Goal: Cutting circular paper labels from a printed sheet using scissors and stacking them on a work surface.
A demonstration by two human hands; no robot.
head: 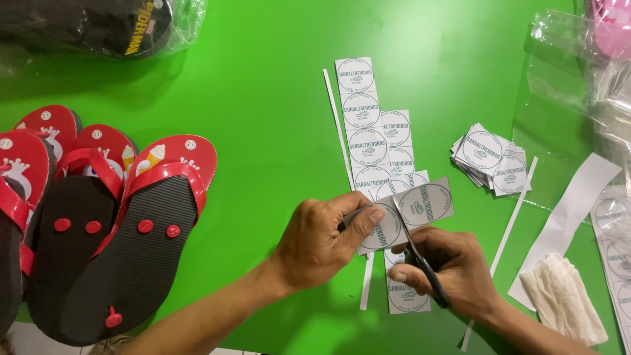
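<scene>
My left hand [322,240] pinches a short strip of white paper labels [414,210], each printed with a round stamp. My right hand [447,269] grips black-handled scissors [427,273], and their blades cut up between two labels of that strip. Under both hands lie longer strips of the same labels [365,125], running up the green tabletop [263,98]. To the right sits a small stack of cut single labels [490,158].
Red flip-flops with black soles [131,230] are piled at the left. A bagged dark item [98,26] lies top left. Clear plastic bags [565,79], a pink item [611,29], a folded white cloth [565,306], paper offcuts [568,217] and a label sheet [618,250] crowd the right.
</scene>
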